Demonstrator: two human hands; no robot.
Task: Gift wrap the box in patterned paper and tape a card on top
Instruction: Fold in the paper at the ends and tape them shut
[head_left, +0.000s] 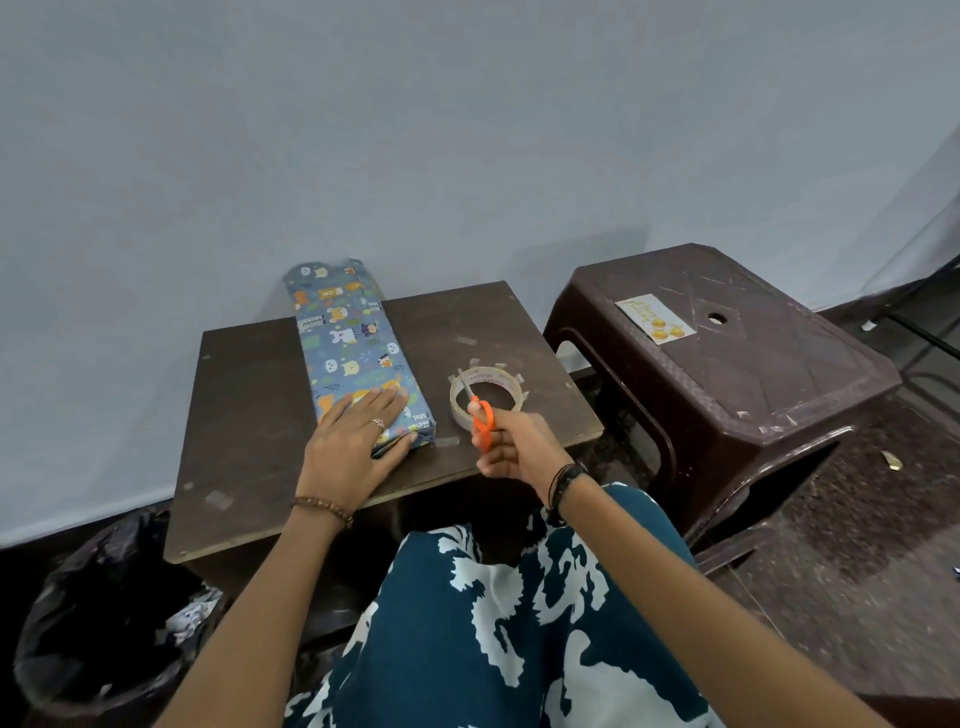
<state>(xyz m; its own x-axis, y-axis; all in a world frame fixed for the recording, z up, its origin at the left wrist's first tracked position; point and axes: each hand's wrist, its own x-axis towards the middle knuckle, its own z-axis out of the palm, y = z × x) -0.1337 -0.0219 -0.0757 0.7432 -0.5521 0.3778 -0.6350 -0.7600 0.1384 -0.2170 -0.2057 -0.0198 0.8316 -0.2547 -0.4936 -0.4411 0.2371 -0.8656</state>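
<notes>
- Left hand lies flat, fingers spread, pressing the near end of the wrapped box on the small brown table.
- Right hand is curled around orange scissors, blades over the tape roll.
- Card sits on the plastic stool, well apart from the box.
- Black bin bag on the floor holds crumpled paper scraps.

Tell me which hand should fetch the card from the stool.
Right. The right hand is nearer the card on the stool, though it must first put down the scissors. The left hand rests on the wrapped box.
</notes>
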